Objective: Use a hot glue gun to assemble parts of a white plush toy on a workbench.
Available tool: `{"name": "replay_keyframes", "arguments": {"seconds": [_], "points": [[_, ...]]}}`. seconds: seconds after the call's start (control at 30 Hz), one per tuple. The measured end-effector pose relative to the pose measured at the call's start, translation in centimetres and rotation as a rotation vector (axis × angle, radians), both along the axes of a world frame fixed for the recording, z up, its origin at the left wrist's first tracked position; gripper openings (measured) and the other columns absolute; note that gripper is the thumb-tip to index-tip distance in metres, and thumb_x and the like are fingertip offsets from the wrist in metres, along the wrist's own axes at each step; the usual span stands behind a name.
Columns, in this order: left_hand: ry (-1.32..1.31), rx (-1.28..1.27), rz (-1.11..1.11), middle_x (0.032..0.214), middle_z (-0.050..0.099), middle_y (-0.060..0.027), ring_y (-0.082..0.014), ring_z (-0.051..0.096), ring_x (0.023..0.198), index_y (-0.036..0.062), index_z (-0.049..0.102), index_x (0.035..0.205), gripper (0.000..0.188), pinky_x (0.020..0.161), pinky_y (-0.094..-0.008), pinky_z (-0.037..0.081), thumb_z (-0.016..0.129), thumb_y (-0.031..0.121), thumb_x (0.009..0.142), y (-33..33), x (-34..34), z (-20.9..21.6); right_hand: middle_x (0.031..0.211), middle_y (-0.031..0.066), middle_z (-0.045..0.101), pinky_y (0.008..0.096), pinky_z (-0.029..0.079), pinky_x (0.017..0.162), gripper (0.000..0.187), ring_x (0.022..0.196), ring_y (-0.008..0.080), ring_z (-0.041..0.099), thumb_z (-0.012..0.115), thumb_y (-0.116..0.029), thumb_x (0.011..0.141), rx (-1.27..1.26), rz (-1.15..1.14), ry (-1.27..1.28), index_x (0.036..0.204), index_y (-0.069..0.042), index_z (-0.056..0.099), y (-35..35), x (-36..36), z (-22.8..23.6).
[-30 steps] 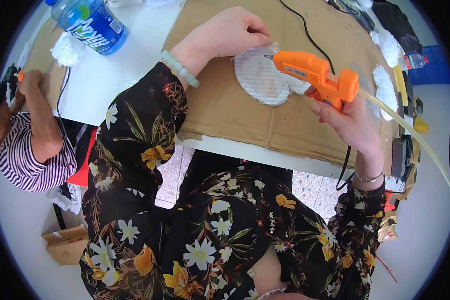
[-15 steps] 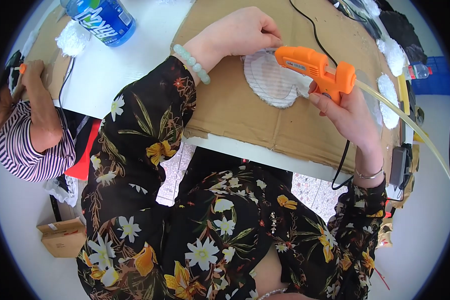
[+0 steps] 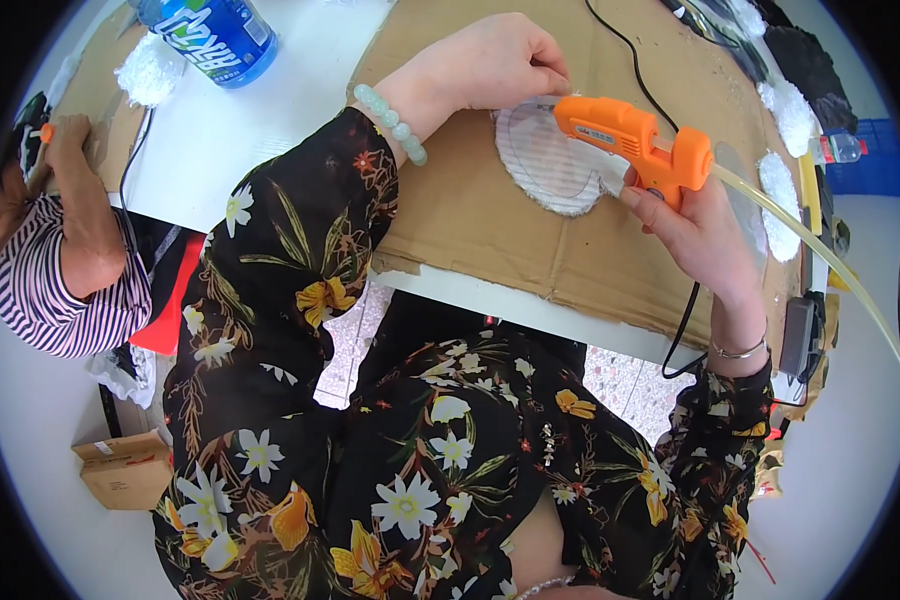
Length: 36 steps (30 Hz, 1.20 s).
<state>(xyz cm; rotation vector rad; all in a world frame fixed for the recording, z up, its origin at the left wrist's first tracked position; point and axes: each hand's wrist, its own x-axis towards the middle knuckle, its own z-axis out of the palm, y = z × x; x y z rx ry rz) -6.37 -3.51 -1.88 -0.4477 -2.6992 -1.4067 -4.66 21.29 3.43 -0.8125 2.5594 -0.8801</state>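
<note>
My right hand (image 3: 692, 225) is wrapped round the handle of an orange hot glue gun (image 3: 620, 130), whose nozzle points left. A long pale glue stick (image 3: 810, 240) runs out of its rear. Beneath the gun lies a white fluffy piece (image 3: 545, 175) with a rounded outline and a line drawn inside its edge. My left hand (image 3: 515, 62) is at the piece's far left edge, close to the nozzle. Its thumb and fingers are pinched together; what they grip, if anything, is hidden.
Brown cardboard (image 3: 450, 220) covers the white table (image 3: 300, 110). A blue-labelled bottle (image 3: 215, 40) and a white fluffy bundle (image 3: 150, 70) stand at the far left. Another person in a striped top (image 3: 70, 285) works there. More white fluffy pieces (image 3: 778, 205) and a black cable (image 3: 635, 65) lie right.
The view has shifted slightly. My left hand, the glue gun and the white piece keep nearly the same places relative to one another.
</note>
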Motion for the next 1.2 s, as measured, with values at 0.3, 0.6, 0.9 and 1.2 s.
{"name": "replay_keyframes", "arguments": {"seconds": [0.3, 0.6, 0.9, 1.2], "points": [[-0.032, -0.009, -0.003, 0.073, 0.066, -0.0065, -0.0123, 0.06, 0.067, 0.0004, 0.068, 0.09, 0.02, 0.064, -0.0258, 0.048, 0.063, 0.017, 0.08, -0.3, -0.1, -0.1, 0.081, 0.0021, 0.055, 0.0222, 0.045, 0.058, 0.022, 0.065, 0.0076, 0.051, 0.062, -0.013, 0.085, 0.087, 0.02, -0.047, 0.099, 0.0, 0.052, 0.4, -0.4, 0.0], [-0.051, 0.052, -0.02, 0.069, 0.064, -0.0187, -0.0253, 0.063, 0.062, -0.0012, 0.067, 0.083, 0.018, 0.061, -0.0326, 0.049, 0.064, 0.016, 0.076, -0.3, 0.5, 1.2, 0.078, 0.0014, 0.053, 0.0222, 0.044, 0.056, 0.017, 0.064, 0.0075, 0.05, 0.06, -0.011, 0.084, 0.083, 0.033, -0.038, 0.095, 0.0, 0.053, 1.0, -0.6, 0.0], [0.013, 0.033, -0.015, 0.071, 0.064, -0.0183, -0.025, 0.064, 0.064, -0.0009, 0.067, 0.083, 0.018, 0.062, -0.0322, 0.049, 0.065, 0.015, 0.076, -0.4, 0.5, 1.0, 0.076, 0.0006, 0.051, 0.0217, 0.044, 0.056, 0.015, 0.063, 0.0068, 0.049, 0.061, -0.01, 0.082, 0.059, 0.014, -0.007, 0.092, -0.001, 0.053, 1.5, -0.5, -0.1], [0.026, 0.057, -0.029, 0.073, 0.065, -0.018, -0.0238, 0.064, 0.065, -0.001, 0.067, 0.085, 0.018, 0.062, -0.0316, 0.049, 0.062, 0.013, 0.076, -0.3, 0.3, 0.6, 0.074, 0.0004, 0.051, 0.0212, 0.044, 0.055, 0.015, 0.063, 0.0065, 0.05, 0.061, -0.011, 0.083, 0.068, 0.014, 0.017, 0.09, -0.001, 0.053, 2.2, -0.6, 0.0]]}}
